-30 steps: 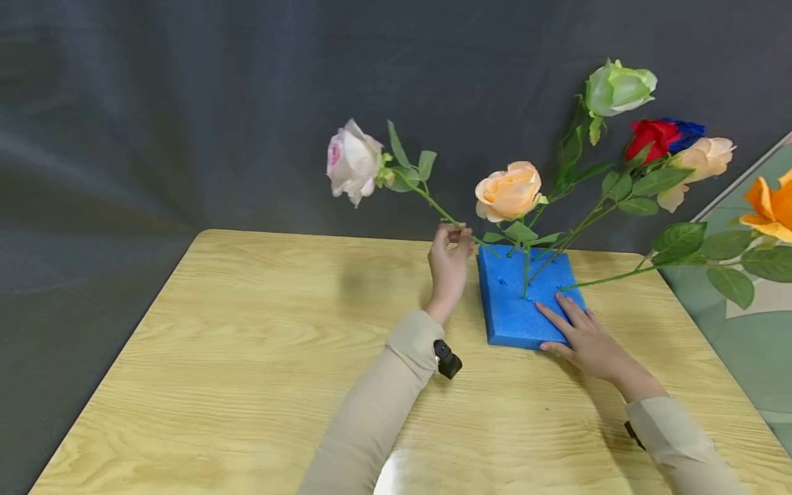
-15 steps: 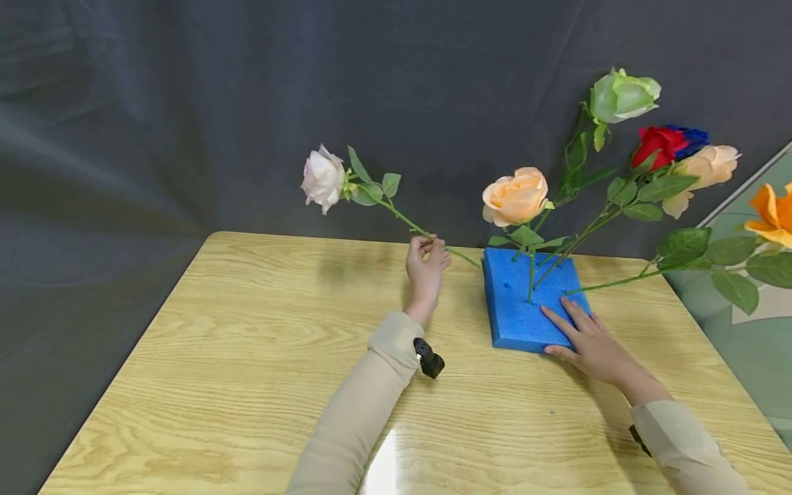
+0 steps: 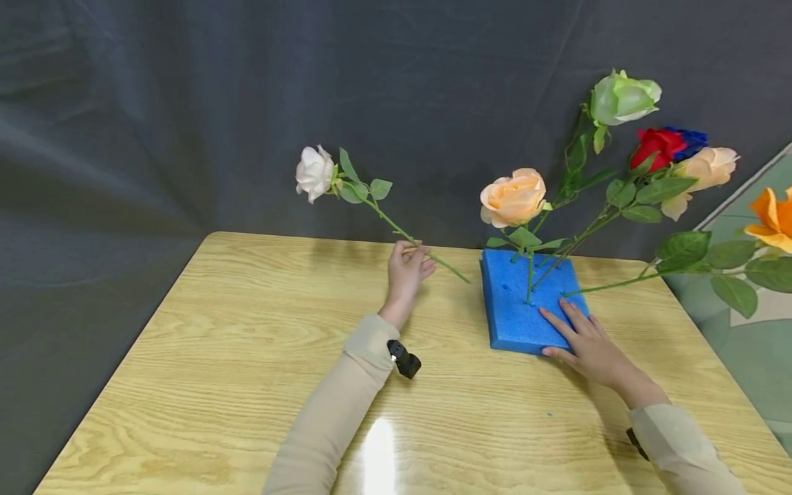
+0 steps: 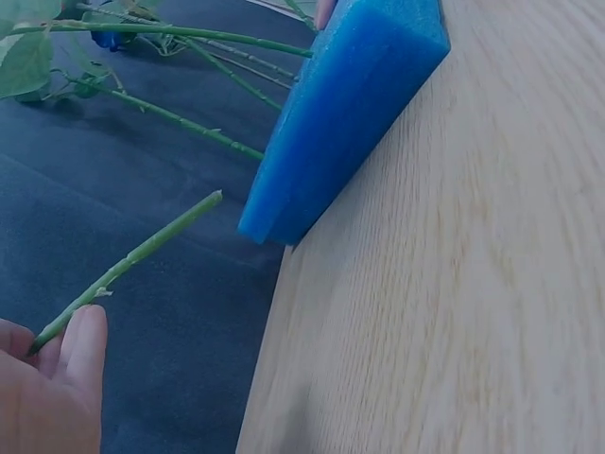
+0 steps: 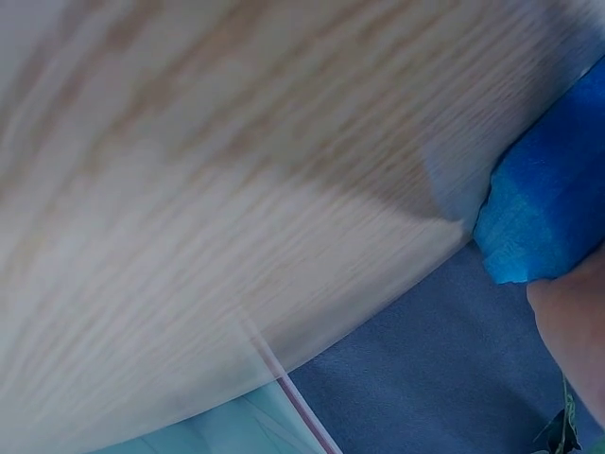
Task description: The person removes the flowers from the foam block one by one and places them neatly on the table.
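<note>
Dark cloth (image 3: pixel 204 110) hangs behind a wood-grained table (image 3: pixel 260 330). Near the table's far edge, the curled fingers of the left hand (image 3: pixel 407 278) pinch the green stem (image 3: pixel 388 221) of a white rose (image 3: pixel 315 174), below its leaves (image 3: pixel 354 192). The rose appears held up off the table. It is probably very light, with a stiff but slightly bendy stem; small nubs along it should help against slipping. The petals look soft and easily crushed, so the bare lower stem is the better place to grip.

Its long axis slants in the head view, bloom at ten o'clock and bare tip at four. That tip points toward a blue foam block (image 3: pixel 520 333), at three o'clock from the left hand, and stops just short of it, not touching.

At the block's four o'clock corner rests the right hand (image 3: pixel 584 347), fingers spread. Farther out, stems stand in the foam: a peach rose (image 3: pixel 512 197) near twelve, a pale green rose (image 3: pixel 625 97) at one, a red rose (image 3: pixel 658 148) beyond one, an orange flower (image 3: pixel 773 220) past two.
</note>
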Available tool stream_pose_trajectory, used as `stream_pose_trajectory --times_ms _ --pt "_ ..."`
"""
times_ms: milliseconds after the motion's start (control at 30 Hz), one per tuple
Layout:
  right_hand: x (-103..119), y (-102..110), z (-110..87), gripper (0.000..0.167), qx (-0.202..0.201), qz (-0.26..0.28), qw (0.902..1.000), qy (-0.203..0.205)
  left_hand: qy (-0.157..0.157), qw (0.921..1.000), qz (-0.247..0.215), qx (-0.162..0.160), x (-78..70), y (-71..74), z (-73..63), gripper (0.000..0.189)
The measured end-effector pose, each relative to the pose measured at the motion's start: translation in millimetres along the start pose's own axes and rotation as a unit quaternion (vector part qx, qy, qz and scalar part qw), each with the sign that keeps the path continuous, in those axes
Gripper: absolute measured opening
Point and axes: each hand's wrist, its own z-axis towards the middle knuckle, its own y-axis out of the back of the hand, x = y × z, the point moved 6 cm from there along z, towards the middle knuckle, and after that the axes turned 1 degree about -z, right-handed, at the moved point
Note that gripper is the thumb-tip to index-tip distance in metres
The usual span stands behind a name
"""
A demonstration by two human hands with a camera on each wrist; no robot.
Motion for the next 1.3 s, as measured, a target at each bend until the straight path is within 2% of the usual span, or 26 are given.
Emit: stream_pose_trajectory --times_ms 133,533,867,1300 --pt "2 3 1.7 0.074 -0.011 -0.007 0.9999 0.008 0.004 1.0 0.0 0.0 -1.4 3.1 1.3 0.026" --pt "2 0 -1.8 0.075 -0.01 -0.003 0.9999 0.008 0.016 0.9998 -0.002 -0.014 5.1 17.7 -3.3 0.031" --pt "1 -1 -1.4 0.075 -0.007 0.006 1.0 0.002 0.031 0.9993 0.021 0.002 -0.9 42.4 -11.5 0.033" --pt "-2 -1 -1.1 0.075 -0.013 0.0 0.9999 0.002 0.046 0.9945 0.088 0.033 -11.7 78.3 -34.5 0.034"
